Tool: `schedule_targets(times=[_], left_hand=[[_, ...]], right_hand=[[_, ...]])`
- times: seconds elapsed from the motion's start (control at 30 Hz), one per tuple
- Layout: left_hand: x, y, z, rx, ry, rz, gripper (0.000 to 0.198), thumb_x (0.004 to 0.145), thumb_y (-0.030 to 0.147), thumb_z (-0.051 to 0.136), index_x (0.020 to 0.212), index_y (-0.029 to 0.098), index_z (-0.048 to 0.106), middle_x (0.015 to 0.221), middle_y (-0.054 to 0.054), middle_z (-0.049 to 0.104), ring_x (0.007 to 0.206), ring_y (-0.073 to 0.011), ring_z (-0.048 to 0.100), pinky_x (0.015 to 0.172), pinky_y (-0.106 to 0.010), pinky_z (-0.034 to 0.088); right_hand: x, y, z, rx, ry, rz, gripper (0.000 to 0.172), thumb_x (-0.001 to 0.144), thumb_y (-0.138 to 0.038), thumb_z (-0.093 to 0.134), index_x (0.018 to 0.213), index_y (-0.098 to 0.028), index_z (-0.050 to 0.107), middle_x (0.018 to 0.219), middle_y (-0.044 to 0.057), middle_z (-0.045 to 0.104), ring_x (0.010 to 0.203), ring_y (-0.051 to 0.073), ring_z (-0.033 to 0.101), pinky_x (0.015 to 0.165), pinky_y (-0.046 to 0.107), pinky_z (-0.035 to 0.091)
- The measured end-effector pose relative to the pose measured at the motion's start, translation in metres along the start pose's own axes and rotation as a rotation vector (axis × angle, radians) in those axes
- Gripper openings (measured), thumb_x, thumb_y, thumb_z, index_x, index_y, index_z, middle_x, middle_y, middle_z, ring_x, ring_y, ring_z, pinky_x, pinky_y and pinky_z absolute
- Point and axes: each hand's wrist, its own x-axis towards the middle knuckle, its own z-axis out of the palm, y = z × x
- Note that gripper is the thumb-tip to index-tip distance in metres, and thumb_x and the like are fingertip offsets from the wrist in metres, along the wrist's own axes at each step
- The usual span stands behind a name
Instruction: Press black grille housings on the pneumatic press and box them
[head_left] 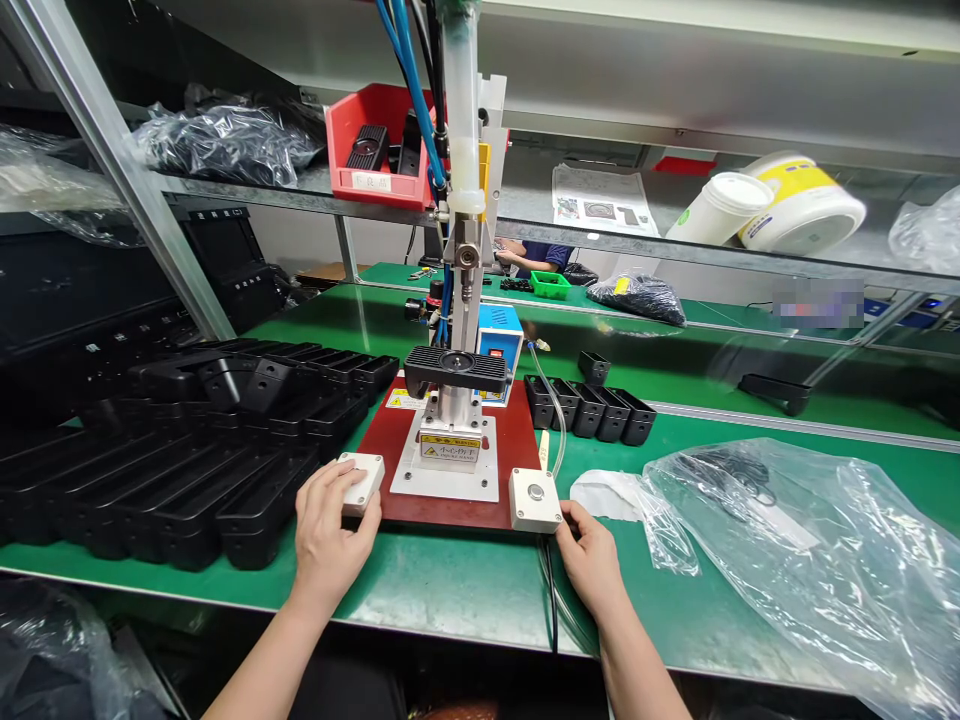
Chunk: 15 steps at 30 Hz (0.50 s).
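Observation:
My left hand is closed around a white button box, fingers over its top and thumb at its near side. My right hand has its fingers curled against the right edge of a second white button box, whose round metal button shows uncovered. Between the hands stands a small pneumatic press on a dark red base. A black ribbed plate with a round centre lies level on the fixture, under the press tip. A warning label marks the fixture's front.
Many long black housings crowd the left of the green bench. Several small black housings stand right of a blue control box. A clear plastic bag covers the right. A red bin sits on the shelf; a person works beyond.

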Motion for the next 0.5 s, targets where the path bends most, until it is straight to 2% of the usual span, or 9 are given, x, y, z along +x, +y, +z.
schedule_targets(times=[0.23,0.5], left_hand=[[0.0002,0.0007,-0.0004,-0.002,0.005,-0.006,0.029,0.082,0.018,0.066,0.109,0.017,0.057,0.112,-0.015,0.062,0.111,-0.03,0.059,0.099,-0.051,0.046],[0.0008,0.0006,0.0003,0.002,0.003,0.003,0.029,0.082,0.019,0.066,0.109,0.016,0.057,0.112,-0.016,0.062,0.11,-0.0308,0.059,0.098,-0.052,0.046]], right_hand=[[-0.0009,-0.0002,-0.0003,0.006,0.003,-0.011,0.035,0.083,-0.05,0.046,0.085,-0.021,0.067,0.083,0.004,0.07,0.079,0.022,0.063,0.07,0.029,0.047],[-0.0006,-0.0029,-0.0012,-0.021,0.01,-0.023,0.037,0.083,-0.053,0.046,0.08,-0.021,0.065,0.08,0.004,0.07,0.075,0.021,0.063,0.066,0.028,0.046]])
